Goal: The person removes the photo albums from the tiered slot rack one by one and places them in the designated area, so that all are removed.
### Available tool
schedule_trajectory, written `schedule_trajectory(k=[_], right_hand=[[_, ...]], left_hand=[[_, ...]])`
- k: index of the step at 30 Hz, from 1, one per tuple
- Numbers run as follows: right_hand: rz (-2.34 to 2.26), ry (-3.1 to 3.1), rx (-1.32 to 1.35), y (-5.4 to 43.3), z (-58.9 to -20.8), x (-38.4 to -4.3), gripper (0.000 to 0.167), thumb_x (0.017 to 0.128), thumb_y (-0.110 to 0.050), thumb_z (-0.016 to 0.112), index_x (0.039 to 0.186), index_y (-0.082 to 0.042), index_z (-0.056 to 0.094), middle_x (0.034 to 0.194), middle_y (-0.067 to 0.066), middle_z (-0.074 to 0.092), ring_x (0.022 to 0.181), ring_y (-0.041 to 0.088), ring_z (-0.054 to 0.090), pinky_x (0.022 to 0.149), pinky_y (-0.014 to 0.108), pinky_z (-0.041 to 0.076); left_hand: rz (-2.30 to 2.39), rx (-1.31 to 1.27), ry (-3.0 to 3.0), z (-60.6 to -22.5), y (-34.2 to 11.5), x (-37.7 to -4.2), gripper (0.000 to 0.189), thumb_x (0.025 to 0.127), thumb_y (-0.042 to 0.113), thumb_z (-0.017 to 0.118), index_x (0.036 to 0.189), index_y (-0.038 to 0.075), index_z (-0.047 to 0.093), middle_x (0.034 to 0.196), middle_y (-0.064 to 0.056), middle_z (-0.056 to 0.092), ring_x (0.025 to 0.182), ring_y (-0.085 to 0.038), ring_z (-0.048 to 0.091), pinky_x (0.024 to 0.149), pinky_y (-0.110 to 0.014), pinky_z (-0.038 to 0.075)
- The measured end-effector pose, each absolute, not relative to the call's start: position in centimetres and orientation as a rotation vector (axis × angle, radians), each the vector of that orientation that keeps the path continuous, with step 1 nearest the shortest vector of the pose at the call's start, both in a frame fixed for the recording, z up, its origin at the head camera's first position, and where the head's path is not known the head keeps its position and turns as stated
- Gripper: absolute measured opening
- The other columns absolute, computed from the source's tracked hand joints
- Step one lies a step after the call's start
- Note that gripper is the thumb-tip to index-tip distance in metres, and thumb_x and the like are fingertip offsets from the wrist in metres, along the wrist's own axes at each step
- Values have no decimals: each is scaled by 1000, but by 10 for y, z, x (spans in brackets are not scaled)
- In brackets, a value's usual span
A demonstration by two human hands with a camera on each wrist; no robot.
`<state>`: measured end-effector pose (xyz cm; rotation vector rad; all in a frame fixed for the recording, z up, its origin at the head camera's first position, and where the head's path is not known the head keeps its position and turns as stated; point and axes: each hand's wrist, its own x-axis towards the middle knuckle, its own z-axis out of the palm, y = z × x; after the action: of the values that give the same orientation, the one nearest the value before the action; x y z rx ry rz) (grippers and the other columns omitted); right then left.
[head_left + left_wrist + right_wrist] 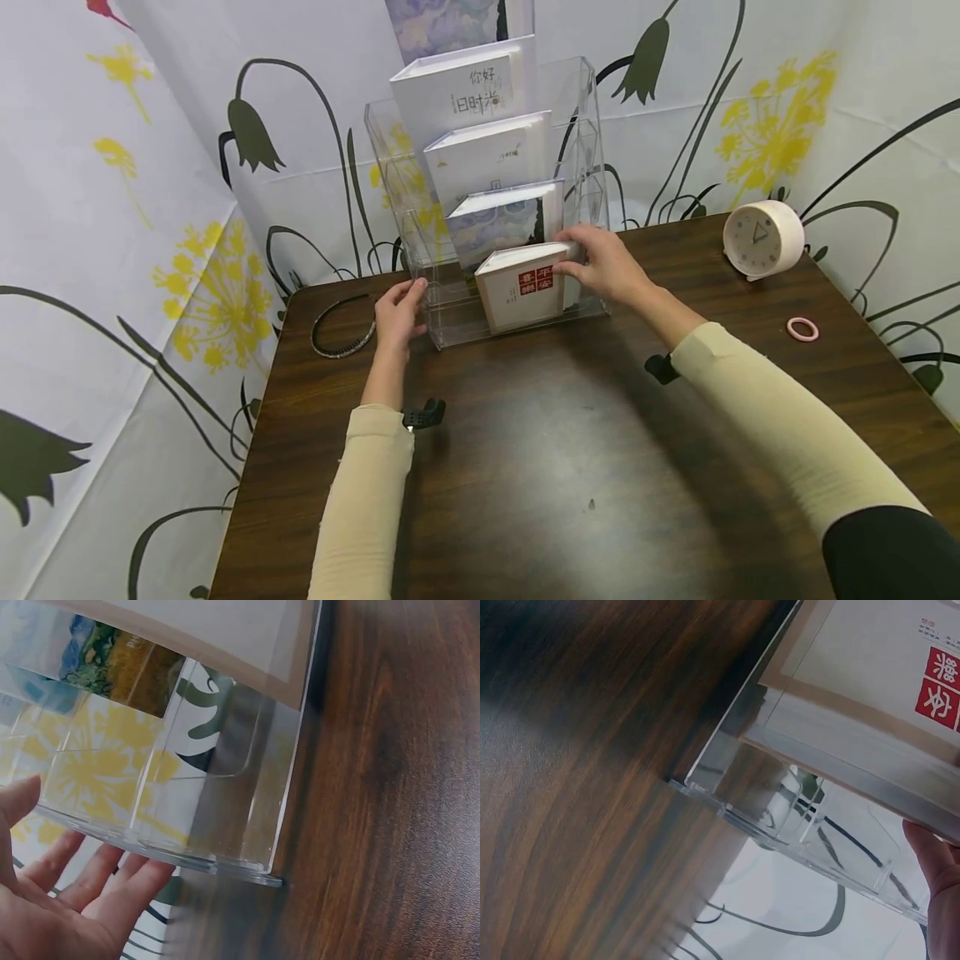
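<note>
A clear acrylic display rack (592, 158) stands tiered on the table, holding several books one above another. In its lowest tier is a white book with a beige border and red square characters (517, 304). My right hand (603, 262) pinches this book at its upper right edge, thumb in front and fingers behind; in the right wrist view only part of the hand (943, 889) shows. At the rack's left side is my left hand (397, 317), its fingers (112, 885) loosely extended along the outer edge, holding nothing that I can see.
A dark braided headband (341, 352) lies left of the rack. At the right are a round white alarm clock (763, 240) and a pink ring (802, 329) on the brown wooden table (525, 483). Flower-patterned cloth (315, 167) hangs close behind the rack.
</note>
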<state>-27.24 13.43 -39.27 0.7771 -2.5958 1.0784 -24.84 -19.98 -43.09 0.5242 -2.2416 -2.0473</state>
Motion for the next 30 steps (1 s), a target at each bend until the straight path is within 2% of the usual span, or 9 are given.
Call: schedule_trajectory(k=[7,17,21,24,27,30], right_hand=[[1104,-2566,792,134,-391,-273,33,86,-13,78,114,-3,64,110,11,66,92,24,59,75,39,48],[1233,-2427,862,156,-364,-257,30,83,-3,78,111,-1,65,105,9,64,92,21,61,76,36,57],[1268,-2373,806,174,-357,-247,32,80,1,80,109,1,66,103,11,66,89,19,64,74,25,56],[1286,-2404,705,188,-355,-242,34,81,-3,80,111,0,67,102,12,68,83,10,64,69,16,53],[1329,-2463,595,206,-352,-237,35,83,-7,80,114,-1,66,101,12,70,76,4,63,63,14,49],[1389,-2506,520,228,-350,-236,35,84,-10,79,115,0,66,97,4,70,73,4,63,61,15,49]], left_hand=[[-2130,565,-2244,-421,-201,-248,50,96,35,65,136,8,54,131,-11,53,122,-31,52,92,-58,48],[-2175,580,-2256,-422,-198,-250,50,96,35,64,138,9,52,137,-12,52,123,-32,53,93,-58,47],[-2183,567,-2261,-423,-195,-251,52,96,36,63,139,9,51,138,-13,51,124,-33,53,94,-58,47],[-2174,572,-2249,-421,-198,-250,51,96,36,64,138,8,51,137,-13,51,122,-34,53,94,-59,47],[-2175,571,-2251,-420,-199,-249,52,97,36,63,138,7,51,137,-16,51,122,-34,54,95,-59,46],[-2178,574,-2248,-420,-199,-249,50,97,35,63,137,7,52,136,-17,52,121,-34,55,95,-58,46]])
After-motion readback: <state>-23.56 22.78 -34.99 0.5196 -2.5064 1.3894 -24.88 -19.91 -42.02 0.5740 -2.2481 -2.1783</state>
